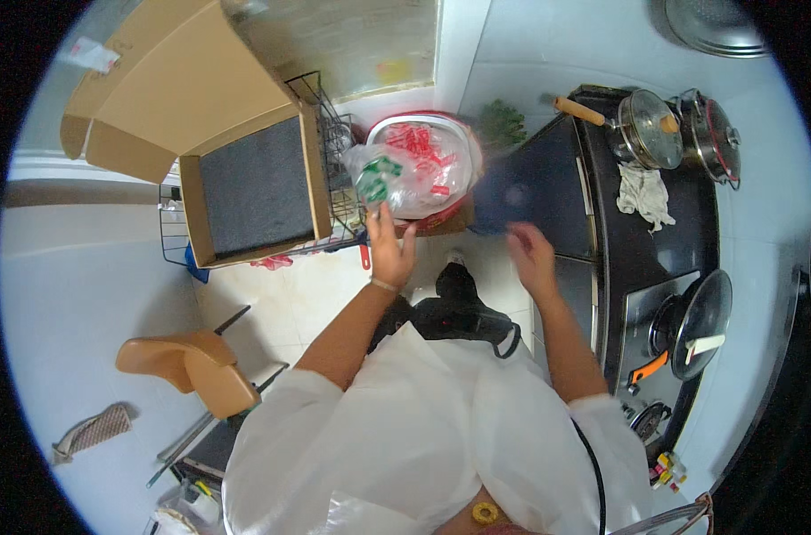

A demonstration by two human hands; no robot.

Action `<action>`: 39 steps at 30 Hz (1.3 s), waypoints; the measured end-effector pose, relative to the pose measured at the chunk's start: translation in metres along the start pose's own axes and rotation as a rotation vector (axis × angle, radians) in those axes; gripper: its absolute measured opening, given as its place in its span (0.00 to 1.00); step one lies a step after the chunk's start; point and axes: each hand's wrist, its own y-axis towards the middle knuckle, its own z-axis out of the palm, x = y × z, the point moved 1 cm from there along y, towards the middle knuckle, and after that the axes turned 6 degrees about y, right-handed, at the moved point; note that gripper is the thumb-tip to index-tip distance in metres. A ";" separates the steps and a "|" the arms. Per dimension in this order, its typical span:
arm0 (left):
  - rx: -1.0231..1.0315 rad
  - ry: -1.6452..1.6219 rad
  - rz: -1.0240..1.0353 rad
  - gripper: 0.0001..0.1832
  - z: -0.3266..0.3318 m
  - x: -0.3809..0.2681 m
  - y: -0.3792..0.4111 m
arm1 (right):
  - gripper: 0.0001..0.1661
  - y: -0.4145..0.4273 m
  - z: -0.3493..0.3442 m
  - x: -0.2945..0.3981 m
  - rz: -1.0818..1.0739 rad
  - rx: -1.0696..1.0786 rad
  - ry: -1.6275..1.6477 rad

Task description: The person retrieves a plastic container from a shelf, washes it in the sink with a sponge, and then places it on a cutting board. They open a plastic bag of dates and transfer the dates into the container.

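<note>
My left hand (391, 253) is held palm down with its fingers spread and nothing in its grip. Its fingertips reach the lower edge of a clear plastic bag (379, 177) with green print. That bag lies with red-printed plastic bags (419, 144) in a white-rimmed oval tub (474, 150). To the right, my right hand (532, 257) is raised over the floor beside the dark cabinet front, its fingers blurred and partly curled. A blurred dark blue patch (492, 207) shows just beyond those fingers; whether they touch it cannot be told.
An open cardboard box (248, 190) with dark grey foam rests on a black wire rack (171, 231), left. A tan chair (205, 368) stands below it. The black counter (606, 267) on the right bears a saucepan (646, 130), a pot (713, 140), a cloth (643, 194) and a lidded pan (699, 328).
</note>
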 end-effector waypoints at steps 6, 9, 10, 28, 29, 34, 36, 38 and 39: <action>0.023 -0.186 -0.114 0.30 -0.019 -0.026 -0.038 | 0.20 0.131 0.050 -0.023 -0.041 0.212 -0.263; -0.008 -0.190 -0.180 0.29 -0.025 -0.032 -0.048 | 0.27 0.167 0.076 -0.050 -0.068 0.256 -0.400; -0.099 -0.198 -0.201 0.24 -0.026 -0.037 -0.050 | 0.29 0.176 0.084 -0.061 -0.101 0.270 -0.442; 0.086 -0.339 -0.345 0.12 -0.042 -0.009 -0.059 | 0.33 0.207 0.136 -0.111 0.214 0.484 -0.264; 0.066 -0.591 -0.509 0.09 -0.036 -0.005 -0.064 | 0.29 0.197 0.135 -0.069 0.190 0.501 -0.286; 0.083 -1.387 -0.823 0.28 -0.028 -0.010 -0.046 | 0.20 0.114 0.105 0.032 -0.561 0.697 -0.285; 0.066 -1.438 -0.910 0.32 -0.026 -0.015 -0.039 | 0.19 0.082 0.100 0.040 -0.629 0.864 -0.242; 0.102 -1.445 -0.968 0.28 -0.021 -0.009 -0.035 | 0.19 0.065 0.101 0.041 -0.578 0.964 -0.165; 0.043 -1.319 -1.018 0.25 -0.017 0.000 -0.039 | 0.19 0.061 0.102 0.040 -0.551 1.015 -0.123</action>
